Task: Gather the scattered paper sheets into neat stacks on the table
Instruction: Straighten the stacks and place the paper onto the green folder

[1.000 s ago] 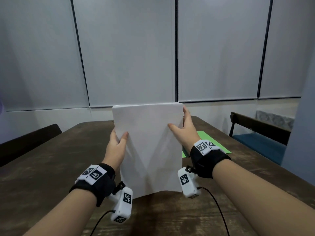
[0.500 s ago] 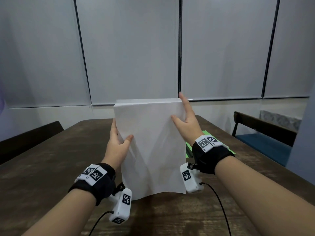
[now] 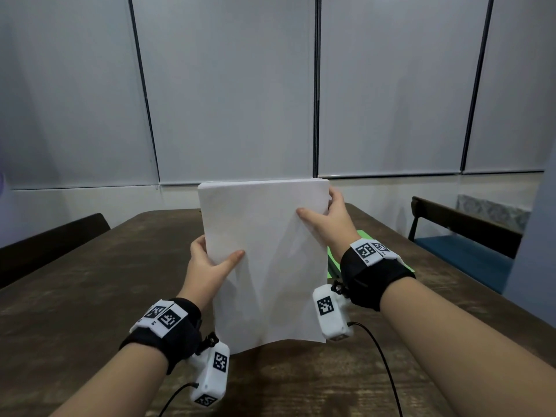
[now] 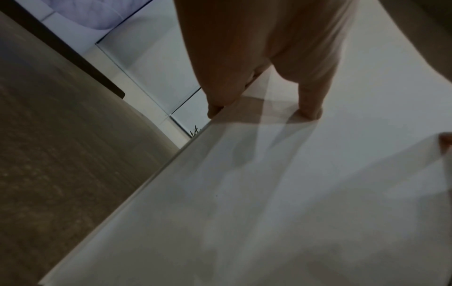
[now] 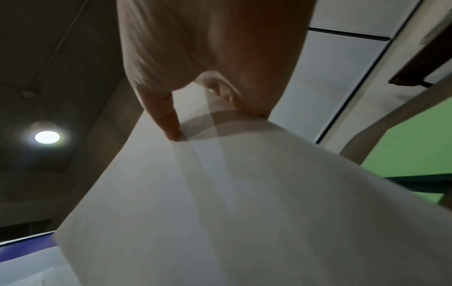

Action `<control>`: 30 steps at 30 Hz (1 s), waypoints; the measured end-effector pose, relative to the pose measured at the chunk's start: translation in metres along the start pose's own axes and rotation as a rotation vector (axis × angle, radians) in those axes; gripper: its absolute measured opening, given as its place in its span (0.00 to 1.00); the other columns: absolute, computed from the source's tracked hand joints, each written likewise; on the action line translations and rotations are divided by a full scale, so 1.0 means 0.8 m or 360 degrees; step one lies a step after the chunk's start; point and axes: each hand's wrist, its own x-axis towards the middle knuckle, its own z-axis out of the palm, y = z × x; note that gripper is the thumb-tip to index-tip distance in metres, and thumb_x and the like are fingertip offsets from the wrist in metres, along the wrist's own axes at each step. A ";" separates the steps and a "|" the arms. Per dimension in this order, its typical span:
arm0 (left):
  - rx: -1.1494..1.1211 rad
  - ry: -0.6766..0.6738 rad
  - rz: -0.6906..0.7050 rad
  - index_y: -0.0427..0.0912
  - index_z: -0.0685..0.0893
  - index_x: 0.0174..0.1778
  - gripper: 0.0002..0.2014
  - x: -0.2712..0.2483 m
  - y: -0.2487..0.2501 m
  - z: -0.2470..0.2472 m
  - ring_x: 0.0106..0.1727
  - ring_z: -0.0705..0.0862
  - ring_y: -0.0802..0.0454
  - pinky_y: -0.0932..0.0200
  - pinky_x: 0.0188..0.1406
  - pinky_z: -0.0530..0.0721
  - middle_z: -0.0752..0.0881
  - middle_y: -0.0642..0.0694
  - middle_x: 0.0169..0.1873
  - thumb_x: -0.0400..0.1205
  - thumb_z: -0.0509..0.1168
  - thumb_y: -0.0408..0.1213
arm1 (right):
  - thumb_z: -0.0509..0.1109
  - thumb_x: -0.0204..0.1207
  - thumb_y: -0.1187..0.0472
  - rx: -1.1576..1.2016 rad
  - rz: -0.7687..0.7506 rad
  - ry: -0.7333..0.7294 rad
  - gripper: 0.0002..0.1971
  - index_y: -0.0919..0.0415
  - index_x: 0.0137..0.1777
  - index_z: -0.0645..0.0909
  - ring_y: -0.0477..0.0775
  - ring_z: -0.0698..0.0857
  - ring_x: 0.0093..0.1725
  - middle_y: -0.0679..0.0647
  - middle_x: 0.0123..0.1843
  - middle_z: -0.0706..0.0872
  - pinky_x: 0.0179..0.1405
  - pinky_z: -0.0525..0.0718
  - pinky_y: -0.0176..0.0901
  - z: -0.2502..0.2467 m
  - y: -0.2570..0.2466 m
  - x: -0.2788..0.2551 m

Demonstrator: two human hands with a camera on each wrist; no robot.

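A stack of white paper sheets [image 3: 264,260] stands upright on its bottom edge on the dark wooden table [image 3: 75,296]. My left hand [image 3: 210,260] grips its left edge at mid height, thumb on the near face and fingers behind. My right hand [image 3: 326,218] grips the right edge near the top, thumb in front, fingers behind. The left wrist view shows the white sheets [image 4: 293,193] with my left hand [image 4: 264,108] pinching them. In the right wrist view my right hand [image 5: 210,108] pinches the white sheets [image 5: 244,203]. Green paper sheets [image 3: 365,236] lie flat behind my right wrist.
Dark chairs stand at the left [image 3: 51,245] and at the right [image 3: 463,233], the right one with a blue seat. Grey wall panels rise behind the table's far end. The green sheets [image 5: 411,143] show at the right in the right wrist view.
The white stack has risen slightly in view. My right hand slid up its right edge; its fingers, stretched along the edge half a second ago, now curl behind the top corner. My left hand kept its grip.
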 end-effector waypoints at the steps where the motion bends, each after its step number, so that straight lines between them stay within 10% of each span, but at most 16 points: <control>1: 0.0005 -0.0003 -0.0015 0.44 0.65 0.71 0.36 0.000 -0.001 0.000 0.60 0.81 0.52 0.52 0.59 0.80 0.79 0.51 0.59 0.72 0.77 0.43 | 0.80 0.67 0.64 0.0004 0.0065 -0.0008 0.38 0.60 0.75 0.65 0.56 0.86 0.59 0.56 0.61 0.84 0.63 0.83 0.58 -0.001 0.004 -0.001; 7: 0.0032 -0.0150 -0.0078 0.45 0.62 0.71 0.34 -0.004 -0.005 -0.001 0.60 0.79 0.51 0.54 0.57 0.77 0.78 0.52 0.58 0.75 0.75 0.36 | 0.78 0.69 0.72 -0.0154 0.0317 -0.0274 0.30 0.62 0.66 0.66 0.54 0.84 0.58 0.56 0.60 0.83 0.57 0.85 0.44 -0.014 0.054 -0.023; 12: 0.0085 -0.0002 0.0050 0.42 0.66 0.69 0.30 -0.012 -0.003 0.007 0.57 0.81 0.51 0.56 0.56 0.78 0.80 0.50 0.56 0.75 0.75 0.34 | 0.77 0.66 0.79 -0.0063 0.0239 -0.0086 0.28 0.58 0.60 0.72 0.59 0.87 0.54 0.60 0.55 0.86 0.64 0.82 0.61 -0.005 0.075 -0.027; 20: 0.0099 -0.0190 -0.0082 0.46 0.58 0.76 0.40 -0.020 -0.010 -0.012 0.63 0.80 0.52 0.49 0.63 0.81 0.77 0.50 0.63 0.74 0.75 0.44 | 0.76 0.64 0.81 0.0163 0.0303 -0.0114 0.27 0.66 0.62 0.77 0.61 0.88 0.48 0.63 0.53 0.89 0.54 0.87 0.57 -0.015 0.068 -0.042; 24: 0.0075 -0.0180 -0.0156 0.41 0.61 0.73 0.29 -0.025 -0.003 -0.007 0.61 0.81 0.49 0.56 0.53 0.81 0.78 0.48 0.60 0.81 0.68 0.42 | 0.74 0.66 0.81 0.0219 0.0326 -0.0120 0.28 0.70 0.67 0.75 0.59 0.88 0.48 0.64 0.54 0.88 0.52 0.88 0.51 -0.010 0.060 -0.046; 30: 0.0161 -0.0099 0.0060 0.44 0.66 0.65 0.20 -0.021 0.013 -0.007 0.64 0.80 0.47 0.44 0.67 0.78 0.80 0.45 0.63 0.82 0.66 0.42 | 0.77 0.67 0.77 0.0163 0.0172 0.0000 0.22 0.55 0.53 0.78 0.59 0.88 0.52 0.59 0.53 0.88 0.61 0.84 0.58 0.002 0.046 -0.041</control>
